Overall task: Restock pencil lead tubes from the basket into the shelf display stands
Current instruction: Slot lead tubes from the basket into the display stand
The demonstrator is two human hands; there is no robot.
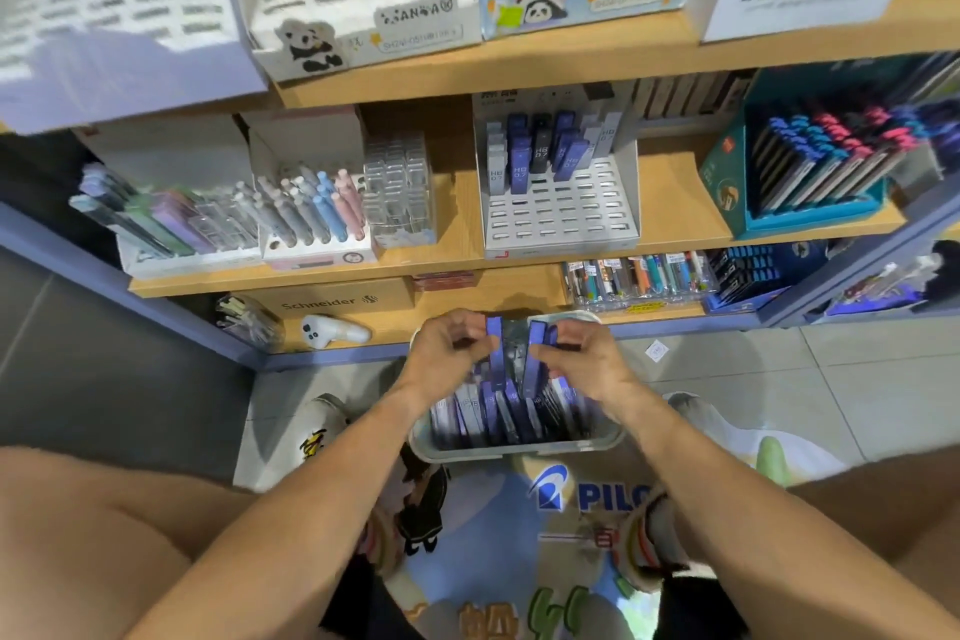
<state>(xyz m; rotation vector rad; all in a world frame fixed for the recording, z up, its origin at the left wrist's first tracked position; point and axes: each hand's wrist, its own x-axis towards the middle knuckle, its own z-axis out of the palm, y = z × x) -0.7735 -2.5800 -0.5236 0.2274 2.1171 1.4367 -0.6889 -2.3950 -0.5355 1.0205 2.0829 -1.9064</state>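
Both hands (pixel 451 346) (pixel 574 352) seemingly pinching purple lead tubes (pixel 531 359) above the basket's rim (pixel 519 447).

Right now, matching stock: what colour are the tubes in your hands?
Purple tubes, seen in the head view.

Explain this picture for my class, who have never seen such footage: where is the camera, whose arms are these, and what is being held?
There is no machine here. A person wears a wide-angle camera on the head, so you look down their own bare arms. They crouch at a wooden stationery shelf. On the floor stands a pale plastic basket full of flat purple pencil lead tubes. The left hand and right hand each grip purple tubes lifted just above the basket. On the middle shelf stands a white slotted display stand, with a few tubes in its back rows and the front slots empty.
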